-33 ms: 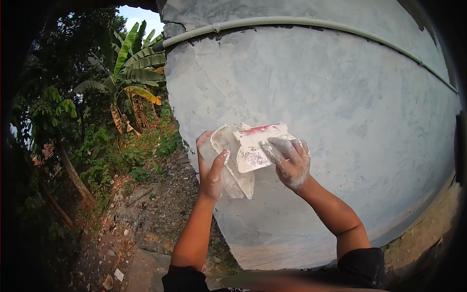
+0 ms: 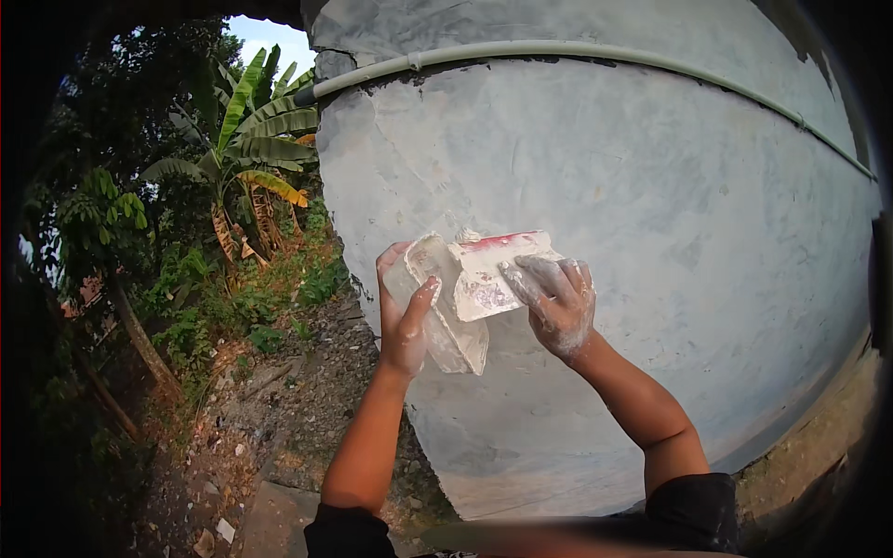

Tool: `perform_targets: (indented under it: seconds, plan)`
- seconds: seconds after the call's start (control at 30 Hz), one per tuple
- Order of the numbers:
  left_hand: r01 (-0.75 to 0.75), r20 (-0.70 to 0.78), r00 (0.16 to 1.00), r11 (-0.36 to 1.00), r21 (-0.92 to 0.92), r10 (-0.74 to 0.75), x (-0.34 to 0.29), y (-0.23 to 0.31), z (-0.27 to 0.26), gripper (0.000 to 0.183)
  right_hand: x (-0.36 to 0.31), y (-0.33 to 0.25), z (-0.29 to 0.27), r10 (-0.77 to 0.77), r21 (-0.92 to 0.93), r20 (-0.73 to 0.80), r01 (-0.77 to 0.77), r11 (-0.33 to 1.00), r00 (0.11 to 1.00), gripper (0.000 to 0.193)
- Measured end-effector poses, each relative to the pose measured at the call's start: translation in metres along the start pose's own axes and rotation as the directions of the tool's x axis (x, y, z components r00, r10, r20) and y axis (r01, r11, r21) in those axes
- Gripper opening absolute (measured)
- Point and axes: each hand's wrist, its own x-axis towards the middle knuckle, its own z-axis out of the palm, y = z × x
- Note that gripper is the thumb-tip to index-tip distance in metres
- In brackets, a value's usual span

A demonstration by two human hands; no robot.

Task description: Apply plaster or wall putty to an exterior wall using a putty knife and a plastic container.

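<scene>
My left hand (image 2: pixel 406 316) grips a flat plate (image 2: pixel 446 321) smeared with whitish putty, held upright in front of a grey plastered wall (image 2: pixel 651 232). My right hand (image 2: pixel 556 302), coated in white putty, holds a flat scraper with a red top edge (image 2: pixel 488 270). The scraper's lower edge rests against the plate. Both tools are close to the wall; I cannot tell whether they touch it.
A pale pipe (image 2: pixel 558 48) runs along the top of the wall. To the left are banana plants (image 2: pixel 246 139), bushes and a rubble-strewn dirt slope (image 2: pixel 270 409). A concrete slab (image 2: pixel 279 516) lies below by my left elbow. Bare ground (image 2: pixel 809 465) runs along the wall's right base.
</scene>
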Motion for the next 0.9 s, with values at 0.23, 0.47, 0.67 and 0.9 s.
perform_targets:
  seconds: [0.23,0.47,0.67,0.9]
  plan:
    - [-0.026,0.231,0.973,1.0,0.015,0.021,0.078,0.054,0.018,0.069,0.092,0.056,-0.004,0.077,0.1,-0.149,-0.063,0.993,0.986,0.045]
    - [-0.136,0.358,0.933,0.963,0.231,0.046,0.126,0.08,0.016,0.057,0.161,0.094,-0.022,0.417,0.433,-0.032,-0.364,0.825,0.908,0.019]
    - [-0.39,0.297,0.906,0.869,0.304,0.302,0.163,0.066,0.015,0.062,0.205,0.126,-0.022,0.443,0.432,0.01,-0.403,0.807,0.897,0.028]
    - [-0.507,0.288,0.857,0.8,0.321,0.427,0.173,0.044,0.005,0.065,0.226,0.15,0.013,0.533,0.588,0.055,-0.458,0.666,0.845,0.031]
